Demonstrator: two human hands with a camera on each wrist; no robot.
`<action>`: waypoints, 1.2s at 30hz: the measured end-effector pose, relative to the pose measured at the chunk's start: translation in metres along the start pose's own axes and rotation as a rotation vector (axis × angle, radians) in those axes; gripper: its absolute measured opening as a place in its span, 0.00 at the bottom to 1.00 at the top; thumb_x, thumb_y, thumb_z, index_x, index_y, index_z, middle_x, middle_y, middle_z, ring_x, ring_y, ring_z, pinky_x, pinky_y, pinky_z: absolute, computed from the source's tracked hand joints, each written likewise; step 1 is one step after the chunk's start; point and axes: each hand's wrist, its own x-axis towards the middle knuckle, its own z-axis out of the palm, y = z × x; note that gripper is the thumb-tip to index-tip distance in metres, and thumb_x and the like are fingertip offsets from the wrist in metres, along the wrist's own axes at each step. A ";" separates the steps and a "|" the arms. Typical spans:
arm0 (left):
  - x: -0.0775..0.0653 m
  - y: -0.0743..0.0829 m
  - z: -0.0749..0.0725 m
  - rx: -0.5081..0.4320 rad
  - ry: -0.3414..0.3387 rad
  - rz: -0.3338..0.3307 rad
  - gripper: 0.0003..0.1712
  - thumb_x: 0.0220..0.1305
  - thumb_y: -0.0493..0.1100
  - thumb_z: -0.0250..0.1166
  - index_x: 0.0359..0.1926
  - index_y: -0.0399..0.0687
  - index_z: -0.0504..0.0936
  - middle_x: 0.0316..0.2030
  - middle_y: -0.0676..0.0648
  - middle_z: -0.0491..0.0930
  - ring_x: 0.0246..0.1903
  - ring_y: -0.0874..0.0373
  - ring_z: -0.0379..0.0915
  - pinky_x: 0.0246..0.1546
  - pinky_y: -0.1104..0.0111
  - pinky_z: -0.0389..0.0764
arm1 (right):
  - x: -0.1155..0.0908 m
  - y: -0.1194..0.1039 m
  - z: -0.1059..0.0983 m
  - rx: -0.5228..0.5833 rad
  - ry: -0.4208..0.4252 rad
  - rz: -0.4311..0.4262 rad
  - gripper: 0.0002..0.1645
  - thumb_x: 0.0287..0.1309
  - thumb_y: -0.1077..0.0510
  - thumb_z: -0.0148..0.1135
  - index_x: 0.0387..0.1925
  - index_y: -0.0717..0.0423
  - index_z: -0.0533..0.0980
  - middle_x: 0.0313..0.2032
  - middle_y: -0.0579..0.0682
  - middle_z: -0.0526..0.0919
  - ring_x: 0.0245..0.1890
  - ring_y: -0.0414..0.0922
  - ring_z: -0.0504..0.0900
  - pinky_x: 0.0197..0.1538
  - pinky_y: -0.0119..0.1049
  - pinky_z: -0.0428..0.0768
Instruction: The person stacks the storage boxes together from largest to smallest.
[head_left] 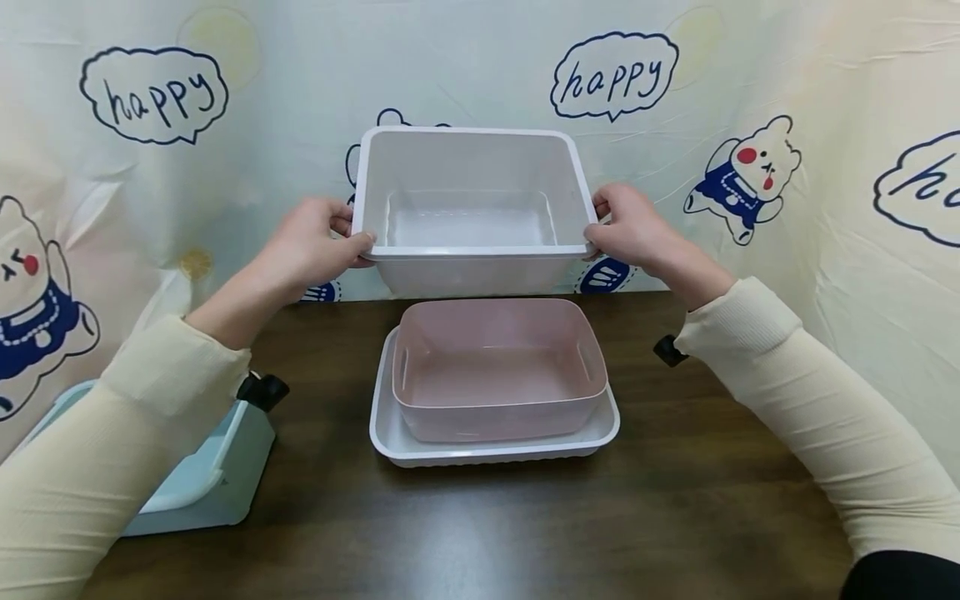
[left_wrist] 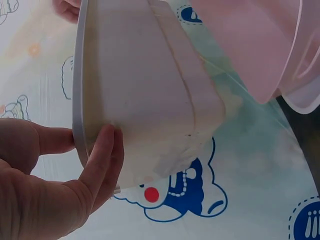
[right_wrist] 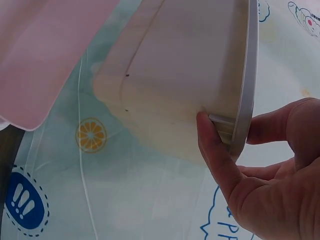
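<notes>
A deep white plastic bin [head_left: 472, 167] is held up at the back, its open side tipped toward me. My left hand [head_left: 318, 242] pinches its rim at the left end, and my right hand [head_left: 630, 221] pinches the rim at the right end. In the left wrist view the thumb and fingers [left_wrist: 102, 160] lie on both sides of the bin's edge; the right wrist view shows the same grip at the other end. Below the raised bin, a pink bin [head_left: 495, 425] sits inside a shallow white tray [head_left: 382, 417] on the table.
A light blue-green container [head_left: 247, 467] stands at the left, partly covered by my left sleeve [head_left: 150, 417]. The dark wooden table [head_left: 465, 533] runs back to a curtain [head_left: 465, 50] printed with bears and "happy" bubbles.
</notes>
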 end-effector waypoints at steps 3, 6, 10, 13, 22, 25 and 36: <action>-0.001 0.002 0.002 -0.012 -0.003 0.014 0.30 0.79 0.46 0.54 0.70 0.29 0.65 0.56 0.32 0.71 0.50 0.39 0.83 0.55 0.51 0.80 | -0.004 0.001 -0.002 -0.010 0.001 0.008 0.24 0.62 0.69 0.52 0.59 0.76 0.69 0.52 0.69 0.76 0.44 0.61 0.84 0.39 0.40 0.88; -0.002 0.004 0.003 -0.023 -0.002 0.033 0.29 0.80 0.46 0.51 0.70 0.29 0.65 0.57 0.32 0.73 0.51 0.38 0.83 0.54 0.52 0.81 | -0.007 0.002 -0.004 -0.025 0.003 0.016 0.23 0.63 0.68 0.53 0.59 0.75 0.69 0.52 0.68 0.76 0.45 0.61 0.83 0.43 0.43 0.88; -0.003 0.005 0.006 -0.033 0.009 0.058 0.27 0.80 0.44 0.51 0.69 0.28 0.66 0.57 0.31 0.75 0.50 0.39 0.84 0.51 0.56 0.83 | -0.010 0.005 -0.006 -0.033 0.009 0.012 0.23 0.63 0.68 0.53 0.59 0.75 0.69 0.52 0.68 0.77 0.45 0.61 0.83 0.44 0.44 0.88; -0.004 0.005 0.009 -0.046 0.015 0.074 0.26 0.79 0.42 0.52 0.68 0.27 0.68 0.56 0.31 0.76 0.48 0.42 0.85 0.48 0.61 0.84 | -0.013 0.006 -0.008 -0.037 0.015 0.014 0.23 0.63 0.68 0.54 0.59 0.74 0.70 0.52 0.68 0.77 0.45 0.61 0.83 0.44 0.43 0.88; -0.010 0.007 0.013 -0.034 0.026 0.115 0.24 0.79 0.42 0.53 0.67 0.30 0.70 0.53 0.33 0.78 0.45 0.44 0.87 0.51 0.57 0.83 | -0.022 0.009 -0.012 -0.060 0.024 0.011 0.24 0.63 0.68 0.54 0.59 0.74 0.70 0.52 0.68 0.77 0.46 0.60 0.82 0.48 0.48 0.87; -0.012 0.007 0.015 -0.035 0.031 0.124 0.23 0.78 0.41 0.53 0.66 0.31 0.71 0.51 0.33 0.79 0.44 0.46 0.87 0.46 0.61 0.85 | -0.025 0.010 -0.012 -0.069 0.027 0.004 0.23 0.63 0.68 0.54 0.59 0.74 0.70 0.52 0.69 0.77 0.46 0.61 0.82 0.50 0.50 0.86; -0.019 0.009 0.018 -0.028 -0.006 0.122 0.23 0.78 0.44 0.55 0.65 0.31 0.71 0.53 0.33 0.79 0.45 0.44 0.87 0.48 0.61 0.84 | -0.037 0.011 -0.015 -0.103 0.023 -0.029 0.22 0.62 0.68 0.55 0.56 0.75 0.72 0.50 0.69 0.79 0.41 0.60 0.84 0.44 0.46 0.88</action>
